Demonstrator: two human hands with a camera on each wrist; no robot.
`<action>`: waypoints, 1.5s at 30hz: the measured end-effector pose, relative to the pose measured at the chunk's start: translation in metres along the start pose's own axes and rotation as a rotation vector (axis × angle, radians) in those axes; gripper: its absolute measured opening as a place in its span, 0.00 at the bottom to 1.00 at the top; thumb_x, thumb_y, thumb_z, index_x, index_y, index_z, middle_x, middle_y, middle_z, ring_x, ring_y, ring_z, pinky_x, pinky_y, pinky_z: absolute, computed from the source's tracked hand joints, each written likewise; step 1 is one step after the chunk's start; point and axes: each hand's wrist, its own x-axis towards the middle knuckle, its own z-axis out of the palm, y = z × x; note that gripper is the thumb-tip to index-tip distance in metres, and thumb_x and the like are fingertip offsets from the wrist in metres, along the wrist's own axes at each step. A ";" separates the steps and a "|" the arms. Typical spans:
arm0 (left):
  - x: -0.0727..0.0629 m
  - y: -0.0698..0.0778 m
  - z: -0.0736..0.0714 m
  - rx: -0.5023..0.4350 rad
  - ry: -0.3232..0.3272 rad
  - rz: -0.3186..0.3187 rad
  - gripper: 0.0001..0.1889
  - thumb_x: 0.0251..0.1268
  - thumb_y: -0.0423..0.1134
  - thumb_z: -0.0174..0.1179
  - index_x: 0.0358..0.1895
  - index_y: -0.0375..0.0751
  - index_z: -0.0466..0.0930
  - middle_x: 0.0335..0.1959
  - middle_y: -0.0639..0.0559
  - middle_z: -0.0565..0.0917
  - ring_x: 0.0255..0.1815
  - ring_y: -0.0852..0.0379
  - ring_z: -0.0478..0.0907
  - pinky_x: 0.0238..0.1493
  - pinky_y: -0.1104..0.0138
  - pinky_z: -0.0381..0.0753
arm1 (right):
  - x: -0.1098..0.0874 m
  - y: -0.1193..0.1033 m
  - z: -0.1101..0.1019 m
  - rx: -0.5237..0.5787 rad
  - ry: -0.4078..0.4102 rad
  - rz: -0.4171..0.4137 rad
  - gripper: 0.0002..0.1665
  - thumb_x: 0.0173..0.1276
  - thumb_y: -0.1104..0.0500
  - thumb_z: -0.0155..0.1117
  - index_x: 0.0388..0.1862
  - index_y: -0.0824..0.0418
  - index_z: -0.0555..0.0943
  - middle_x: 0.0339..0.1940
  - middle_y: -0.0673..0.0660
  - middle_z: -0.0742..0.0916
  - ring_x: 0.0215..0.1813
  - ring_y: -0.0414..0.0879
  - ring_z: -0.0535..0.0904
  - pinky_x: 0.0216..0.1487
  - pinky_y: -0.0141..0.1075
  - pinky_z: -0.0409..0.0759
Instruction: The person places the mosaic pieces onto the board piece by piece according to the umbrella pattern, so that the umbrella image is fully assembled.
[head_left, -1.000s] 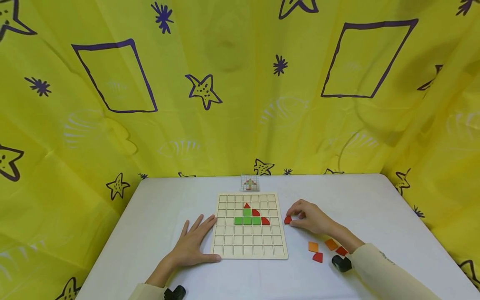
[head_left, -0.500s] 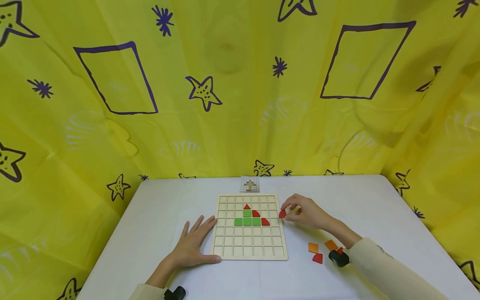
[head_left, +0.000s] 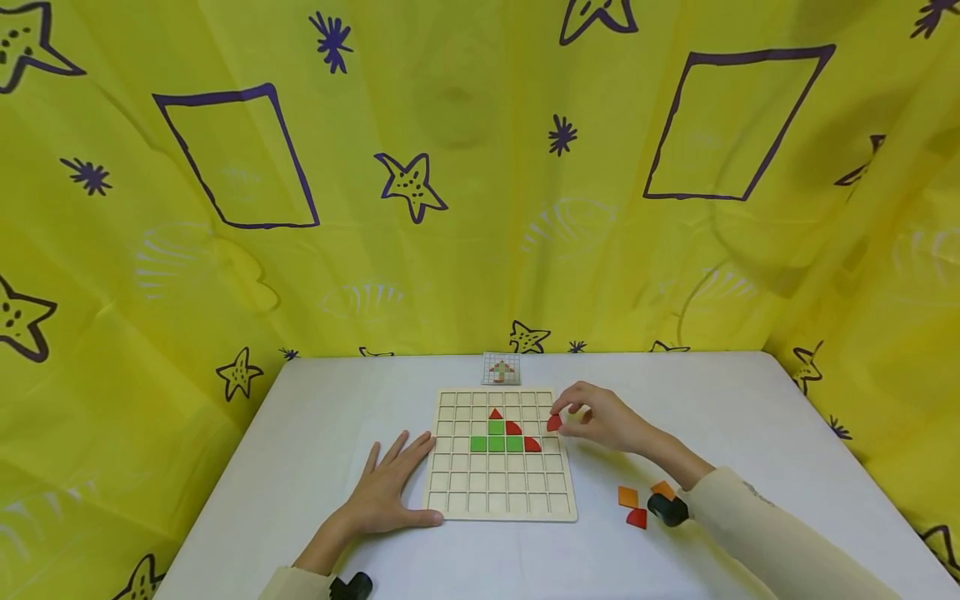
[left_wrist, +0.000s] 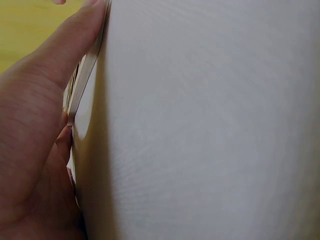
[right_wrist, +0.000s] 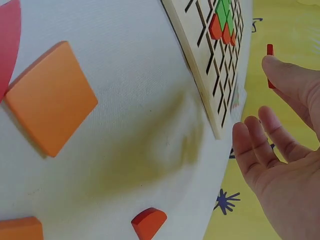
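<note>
In the head view my right hand point(head_left: 609, 421) pinches a red quarter-round tile point(head_left: 554, 422) between thumb and fingertips, over the right edge of a pale wooden grid board point(head_left: 450, 483). The right wrist view shows this tile edge-on, the other fingers spread apart from it. My left hand point(head_left: 384, 500) lies with fingers spread at the board's left side, thumb at its near left corner. On the board sit a red triangle point(head_left: 496, 414), several green squares point(head_left: 497, 444) and two red quarter-round tiles point(head_left: 532, 445). The left wrist view shows the thumb point(left_wrist: 70, 45) against the board's edge.
Behind the board lies a small pattern card point(head_left: 501, 368). Loose orange squares point(head_left: 627, 497) and a red quarter-round tile point(head_left: 637, 518) lie to the right, partly under the right forearm. Another red tile point(right_wrist: 149, 223) shows in the right wrist view. A yellow curtain point(head_left: 465, 250) encloses the white table.
My right hand has moved left and a little farther away with the red quarter-round tile, from the table beside the board to over its right edge. My left hand has stayed put.
</note>
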 end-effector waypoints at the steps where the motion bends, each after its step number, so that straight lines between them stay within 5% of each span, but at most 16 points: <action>1: 0.000 0.000 0.000 -0.003 -0.002 -0.001 0.63 0.42 0.79 0.68 0.83 0.57 0.55 0.83 0.60 0.56 0.85 0.46 0.41 0.77 0.36 0.28 | 0.001 -0.001 0.000 0.000 0.000 -0.003 0.11 0.66 0.61 0.75 0.48 0.57 0.87 0.51 0.55 0.84 0.51 0.59 0.81 0.46 0.40 0.86; 12: 0.000 0.000 0.000 0.005 -0.006 -0.009 0.63 0.42 0.79 0.69 0.83 0.57 0.55 0.83 0.60 0.56 0.85 0.46 0.41 0.77 0.36 0.28 | 0.013 -0.009 0.010 0.029 0.010 -0.014 0.13 0.65 0.62 0.76 0.48 0.59 0.86 0.50 0.56 0.84 0.50 0.60 0.80 0.44 0.35 0.84; 25: -0.001 0.000 -0.001 -0.005 0.014 0.021 0.63 0.42 0.78 0.70 0.82 0.53 0.57 0.83 0.56 0.58 0.85 0.42 0.44 0.77 0.34 0.31 | 0.042 -0.026 0.048 0.093 0.070 0.047 0.12 0.65 0.59 0.77 0.46 0.56 0.87 0.50 0.54 0.84 0.51 0.56 0.80 0.43 0.34 0.83; 34: 0.001 -0.002 0.000 -0.002 -0.009 -0.002 0.62 0.43 0.79 0.68 0.83 0.58 0.55 0.83 0.61 0.55 0.85 0.47 0.41 0.77 0.36 0.28 | 0.060 -0.032 0.080 0.133 0.158 0.089 0.12 0.62 0.59 0.79 0.43 0.57 0.88 0.48 0.55 0.84 0.48 0.54 0.79 0.51 0.48 0.81; 45: 0.001 -0.004 0.000 0.005 -0.015 0.003 0.62 0.43 0.79 0.68 0.83 0.58 0.54 0.84 0.61 0.54 0.85 0.47 0.40 0.77 0.36 0.28 | 0.072 -0.033 0.102 0.025 0.199 0.063 0.13 0.58 0.58 0.82 0.40 0.60 0.89 0.41 0.54 0.86 0.45 0.51 0.77 0.47 0.43 0.77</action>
